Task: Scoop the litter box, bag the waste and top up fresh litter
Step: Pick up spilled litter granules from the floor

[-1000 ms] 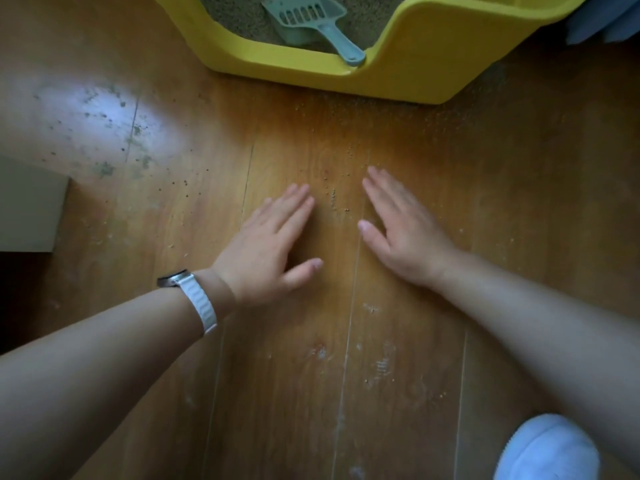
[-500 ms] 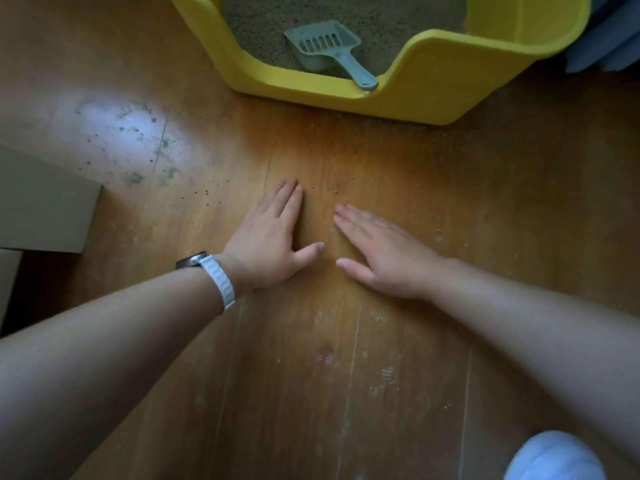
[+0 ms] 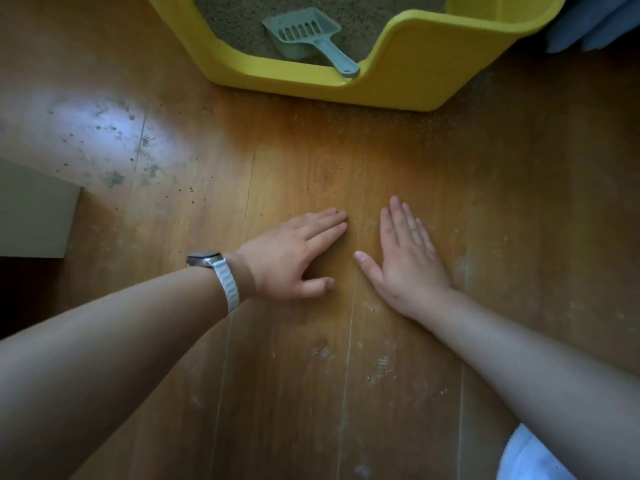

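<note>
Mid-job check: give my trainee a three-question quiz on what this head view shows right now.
1. True or false: the grey-green slotted plastic scoop lies in the yellow plastic litter box, with neither hand touching it.
2. Which wrist wears the white-strapped watch? A) left B) right
3. Fill in: the left hand and right hand lie flat, fingers straight, on the wooden ___.
Key: 1 true; 2 A; 3 floor.
</note>
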The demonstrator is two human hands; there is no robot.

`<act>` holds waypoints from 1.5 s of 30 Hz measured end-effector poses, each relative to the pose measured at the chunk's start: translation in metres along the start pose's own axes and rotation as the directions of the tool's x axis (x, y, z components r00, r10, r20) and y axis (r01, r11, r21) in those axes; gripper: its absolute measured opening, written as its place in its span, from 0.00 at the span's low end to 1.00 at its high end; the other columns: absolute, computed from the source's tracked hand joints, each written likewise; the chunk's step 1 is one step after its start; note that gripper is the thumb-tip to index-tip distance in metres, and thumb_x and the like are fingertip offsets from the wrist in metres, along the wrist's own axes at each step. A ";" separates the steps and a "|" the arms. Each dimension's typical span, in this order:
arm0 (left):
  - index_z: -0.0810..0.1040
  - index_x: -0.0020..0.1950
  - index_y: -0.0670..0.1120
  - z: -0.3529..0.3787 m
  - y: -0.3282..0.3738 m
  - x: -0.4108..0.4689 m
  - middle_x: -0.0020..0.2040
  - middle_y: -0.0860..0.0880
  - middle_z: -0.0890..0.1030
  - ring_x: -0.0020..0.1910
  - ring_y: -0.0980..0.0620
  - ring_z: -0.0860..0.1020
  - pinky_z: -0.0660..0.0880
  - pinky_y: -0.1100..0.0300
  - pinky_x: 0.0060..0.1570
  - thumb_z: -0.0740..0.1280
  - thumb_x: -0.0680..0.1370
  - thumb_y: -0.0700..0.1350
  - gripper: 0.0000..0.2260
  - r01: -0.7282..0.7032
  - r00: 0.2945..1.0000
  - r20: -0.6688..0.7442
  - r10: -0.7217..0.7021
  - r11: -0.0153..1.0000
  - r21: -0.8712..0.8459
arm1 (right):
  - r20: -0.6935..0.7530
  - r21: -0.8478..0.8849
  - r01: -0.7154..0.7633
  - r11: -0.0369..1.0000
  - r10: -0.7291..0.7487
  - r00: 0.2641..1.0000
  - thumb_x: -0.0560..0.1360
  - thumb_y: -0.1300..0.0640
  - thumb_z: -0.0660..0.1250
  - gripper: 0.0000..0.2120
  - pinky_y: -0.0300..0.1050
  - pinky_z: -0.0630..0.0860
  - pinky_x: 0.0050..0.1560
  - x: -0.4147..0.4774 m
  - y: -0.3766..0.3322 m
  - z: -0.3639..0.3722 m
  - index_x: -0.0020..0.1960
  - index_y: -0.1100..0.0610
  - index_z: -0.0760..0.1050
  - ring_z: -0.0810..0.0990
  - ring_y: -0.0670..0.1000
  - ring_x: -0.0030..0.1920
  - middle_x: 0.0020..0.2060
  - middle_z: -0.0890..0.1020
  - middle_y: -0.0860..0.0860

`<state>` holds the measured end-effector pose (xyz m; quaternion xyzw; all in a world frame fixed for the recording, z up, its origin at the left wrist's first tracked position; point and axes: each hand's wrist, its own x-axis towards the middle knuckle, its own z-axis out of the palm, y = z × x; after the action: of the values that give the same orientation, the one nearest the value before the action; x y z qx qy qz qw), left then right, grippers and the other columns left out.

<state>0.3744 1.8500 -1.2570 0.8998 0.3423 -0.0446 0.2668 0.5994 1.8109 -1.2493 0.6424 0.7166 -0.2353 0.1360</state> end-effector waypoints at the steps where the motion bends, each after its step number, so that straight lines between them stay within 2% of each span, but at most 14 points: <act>1: 0.50 0.80 0.43 0.003 0.000 -0.005 0.80 0.47 0.49 0.79 0.52 0.46 0.43 0.57 0.76 0.61 0.77 0.63 0.39 0.002 0.999 -0.036 -0.002 1.000 0.007 | 0.005 -0.008 0.041 0.999 -0.041 0.999 0.77 0.32 0.41 0.40 0.48 0.36 0.76 0.000 -0.008 0.001 0.79 0.57 0.36 0.34 0.51 0.77 0.77 0.34 0.53; 4: 0.54 0.80 0.43 0.007 -0.005 -0.019 0.80 0.45 0.53 0.79 0.49 0.49 0.50 0.49 0.77 0.59 0.77 0.64 0.39 0.143 0.977 -0.158 -0.142 0.990 -0.009 | 0.023 -0.036 0.175 0.984 -0.174 0.984 0.78 0.33 0.41 0.40 0.49 0.38 0.77 0.004 -0.030 0.005 0.78 0.57 0.35 0.33 0.50 0.77 0.77 0.34 0.53; 7: 0.52 0.80 0.43 0.008 -0.009 -0.038 0.80 0.46 0.51 0.79 0.50 0.47 0.49 0.48 0.77 0.54 0.76 0.66 0.39 0.375 0.896 -0.235 -0.378 0.925 -0.061 | -0.022 0.010 0.147 0.989 -0.147 0.989 0.78 0.32 0.40 0.39 0.49 0.36 0.77 0.003 -0.038 0.003 0.78 0.57 0.35 0.33 0.49 0.77 0.77 0.34 0.52; 10: 0.46 0.80 0.45 0.017 -0.006 -0.065 0.80 0.47 0.45 0.79 0.51 0.42 0.44 0.50 0.77 0.47 0.76 0.69 0.40 0.481 0.862 -0.175 -0.475 0.876 -0.007 | -0.033 0.052 0.054 0.997 -0.052 0.998 0.78 0.32 0.38 0.39 0.49 0.34 0.76 -0.015 -0.031 0.004 0.78 0.56 0.32 0.30 0.49 0.76 0.76 0.32 0.51; 13: 0.45 0.80 0.44 0.032 0.004 -0.083 0.80 0.47 0.44 0.79 0.50 0.41 0.42 0.50 0.76 0.43 0.76 0.71 0.41 0.501 0.863 -0.106 -0.494 0.864 0.054 | 0.055 0.012 0.049 0.999 -0.049 0.997 0.78 0.32 0.37 0.38 0.50 0.34 0.76 -0.038 -0.027 0.013 0.77 0.56 0.31 0.28 0.49 0.75 0.76 0.30 0.51; 15: 0.47 0.80 0.43 0.035 0.009 -0.081 0.80 0.46 0.45 0.79 0.49 0.43 0.43 0.49 0.76 0.44 0.76 0.71 0.41 0.483 0.873 -0.110 -0.475 0.873 0.067 | 0.086 -0.002 0.060 0.998 -0.060 0.995 0.78 0.32 0.37 0.38 0.51 0.34 0.77 -0.042 -0.029 0.021 0.77 0.56 0.31 0.28 0.49 0.75 0.76 0.30 0.51; 22: 0.49 0.80 0.42 0.028 0.024 -0.032 0.80 0.46 0.46 0.78 0.50 0.43 0.41 0.50 0.76 0.48 0.77 0.66 0.38 0.311 0.949 -0.096 -0.301 0.944 0.116 | 0.025 -0.029 0.165 0.986 -0.164 0.986 0.77 0.34 0.38 0.38 0.51 0.36 0.76 -0.012 -0.048 0.014 0.79 0.56 0.39 0.35 0.48 0.77 0.79 0.38 0.51; 25: 0.47 0.80 0.43 0.025 0.029 -0.013 0.80 0.46 0.45 0.78 0.51 0.41 0.38 0.51 0.75 0.51 0.79 0.64 0.37 0.277 0.959 -0.091 -0.268 0.956 0.101 | -0.074 0.034 0.166 0.985 -0.163 0.984 0.78 0.35 0.38 0.36 0.51 0.37 0.77 -0.001 -0.043 -0.007 0.80 0.55 0.45 0.41 0.48 0.78 0.79 0.45 0.50; 27: 0.47 0.80 0.43 0.022 0.030 -0.006 0.80 0.47 0.45 0.79 0.51 0.41 0.39 0.50 0.76 0.53 0.79 0.64 0.37 0.280 0.957 -0.101 -0.274 0.958 0.058 | -0.127 0.059 0.138 0.989 -0.130 0.983 0.79 0.36 0.39 0.35 0.50 0.38 0.77 0.009 -0.035 -0.018 0.80 0.55 0.47 0.43 0.48 0.78 0.79 0.47 0.50; 32: 0.48 0.80 0.43 0.013 0.019 -0.004 0.81 0.46 0.46 0.79 0.49 0.43 0.41 0.49 0.76 0.55 0.78 0.64 0.39 0.394 0.901 -0.191 -0.390 0.919 -0.022 | -0.085 -0.002 0.155 0.988 -0.154 0.984 0.81 0.38 0.45 0.33 0.49 0.39 0.76 0.051 -0.021 -0.040 0.80 0.54 0.45 0.42 0.49 0.78 0.79 0.45 0.49; 35: 0.44 0.80 0.43 0.000 -0.001 0.003 0.81 0.45 0.44 0.79 0.49 0.42 0.42 0.50 0.76 0.55 0.78 0.65 0.40 0.415 0.901 -0.141 -0.411 0.910 0.002 | -0.039 -0.025 0.210 0.977 -0.211 0.977 0.81 0.38 0.46 0.33 0.50 0.42 0.77 0.077 -0.021 -0.054 0.80 0.54 0.45 0.42 0.49 0.78 0.79 0.45 0.49; 39: 0.44 0.80 0.43 -0.008 -0.014 0.008 0.81 0.45 0.43 0.79 0.50 0.42 0.43 0.52 0.77 0.56 0.77 0.66 0.42 0.270 0.962 -0.052 -0.266 0.960 0.070 | 0.069 -0.071 0.302 0.951 -0.298 0.952 0.80 0.36 0.46 0.35 0.49 0.42 0.77 0.071 -0.018 -0.050 0.80 0.54 0.43 0.42 0.48 0.78 0.79 0.43 0.49; 43: 0.45 0.80 0.42 -0.005 -0.009 0.003 0.80 0.45 0.44 0.79 0.50 0.43 0.42 0.55 0.77 0.61 0.77 0.63 0.42 0.131 0.991 0.006 -0.131 0.991 0.037 | 0.098 -0.083 0.385 0.919 -0.377 0.921 0.80 0.37 0.48 0.36 0.47 0.42 0.77 0.041 -0.019 -0.033 0.80 0.55 0.44 0.43 0.48 0.78 0.79 0.44 0.50; 45: 0.46 0.80 0.42 0.000 -0.001 -0.003 0.81 0.45 0.45 0.79 0.50 0.45 0.40 0.59 0.75 0.62 0.77 0.61 0.42 0.090 0.996 -0.001 -0.090 0.996 0.016 | 0.078 -0.044 0.409 0.911 -0.405 0.911 0.81 0.38 0.49 0.34 0.45 0.42 0.77 0.030 -0.017 -0.026 0.80 0.56 0.48 0.46 0.48 0.78 0.79 0.48 0.51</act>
<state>0.3714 1.8485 -1.2562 0.8855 0.3824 -0.0593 0.2573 0.5816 1.8487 -1.2389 0.4663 0.8365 -0.2584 0.1271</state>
